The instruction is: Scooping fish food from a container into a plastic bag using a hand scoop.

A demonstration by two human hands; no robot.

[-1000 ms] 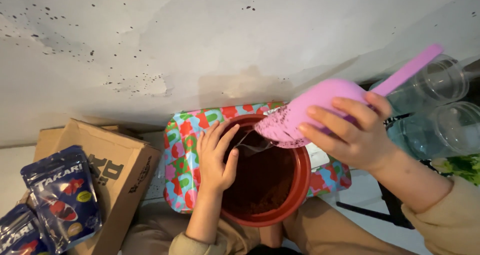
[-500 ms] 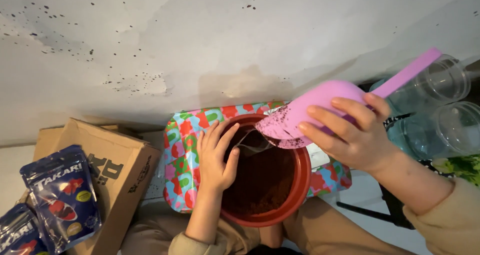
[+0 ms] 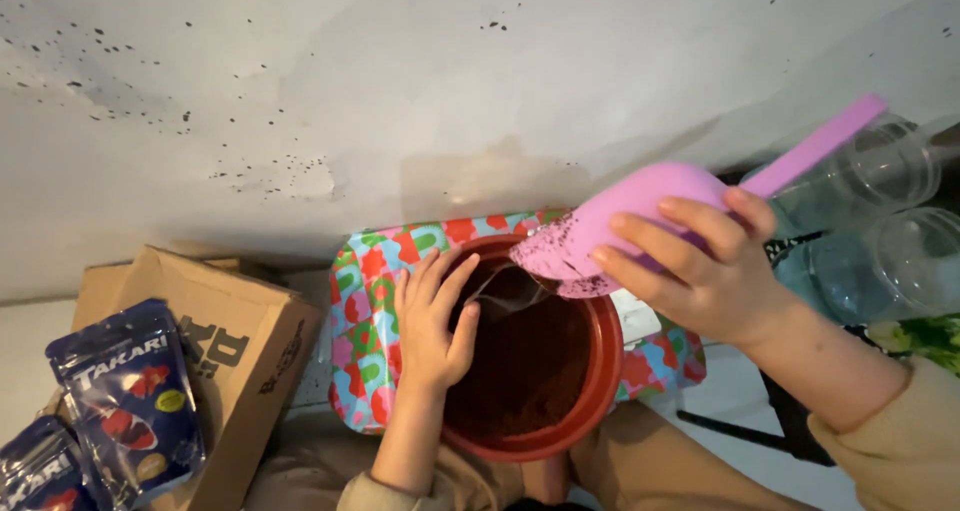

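Beside the red bowl (image 3: 600, 391), 1 cardboard box (image 3: 215, 356), 2 blue pouches (image 3: 130, 401)

Off to the left there's a brown cardboard box (image 3: 215, 346) with a couple of dark blue glossy pouches (image 3: 130, 401) leaning against its near side, each with a red and yellow picture on the front. A second pouch (image 3: 40, 471) pokes in at the bottom left corner. Behind everything runs a pale wall (image 3: 400, 91) speckled with dark spots. On the far right sit two clear plastic cups (image 3: 900, 166), one above the other, with some green leafy stuff (image 3: 925, 336) just below them.
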